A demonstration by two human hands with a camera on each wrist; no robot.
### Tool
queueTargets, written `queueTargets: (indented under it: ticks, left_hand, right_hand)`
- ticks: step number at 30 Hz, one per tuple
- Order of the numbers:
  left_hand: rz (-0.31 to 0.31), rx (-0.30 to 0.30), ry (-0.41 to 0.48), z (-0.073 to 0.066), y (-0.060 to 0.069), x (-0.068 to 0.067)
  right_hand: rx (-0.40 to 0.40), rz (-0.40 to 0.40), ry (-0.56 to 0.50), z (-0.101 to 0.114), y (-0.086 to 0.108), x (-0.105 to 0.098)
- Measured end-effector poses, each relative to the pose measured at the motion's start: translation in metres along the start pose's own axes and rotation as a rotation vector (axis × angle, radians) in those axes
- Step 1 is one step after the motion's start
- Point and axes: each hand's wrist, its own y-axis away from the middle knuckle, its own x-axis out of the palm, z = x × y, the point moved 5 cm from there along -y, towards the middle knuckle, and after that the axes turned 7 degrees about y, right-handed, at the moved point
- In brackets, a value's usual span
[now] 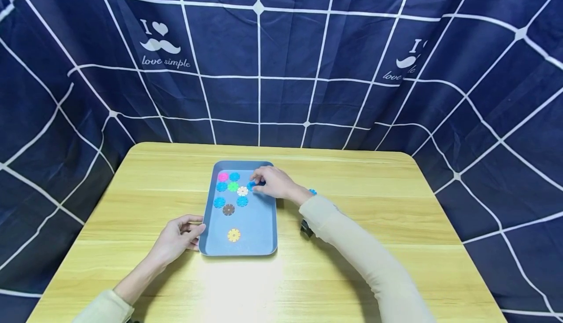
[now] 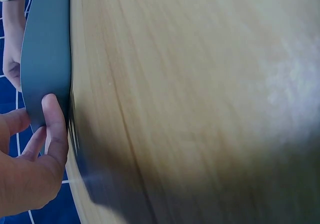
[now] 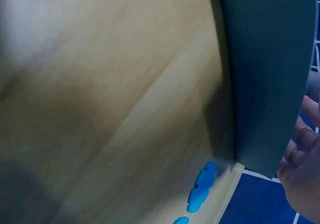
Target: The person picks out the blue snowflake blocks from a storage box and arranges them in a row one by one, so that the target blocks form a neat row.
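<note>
From my remote seat, I see the left hand clamped on the left wall of a shallow blue-grey rectangular tray, thumb and fingers either side of the rim. My right hand has thumb and fingertips together on a small blue notched plastic disc over the tray's upper right; I cannot tell whether that disc touches the floor. Below-left of it lie a cream disc and a green disc. A yellow-orange disc sits apart, near the tray's closest edge. The pale wooden table supports the tray.
</note>
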Motion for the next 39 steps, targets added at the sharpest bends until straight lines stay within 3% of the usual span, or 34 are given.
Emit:
queueTargets:
  ticks: [26,39]
  left_hand:
    - [-0.002,-0.003,0.002,0.002,0.001,0.001]
    - [-0.007,-0.001,-0.020,0.001,-0.001,0.000]
  right_hand:
    - [0.016,0.078,0.176,-0.003,-0.013,0.011]
    - [0.017,0.085,0.202,0.000,-0.014,0.011]
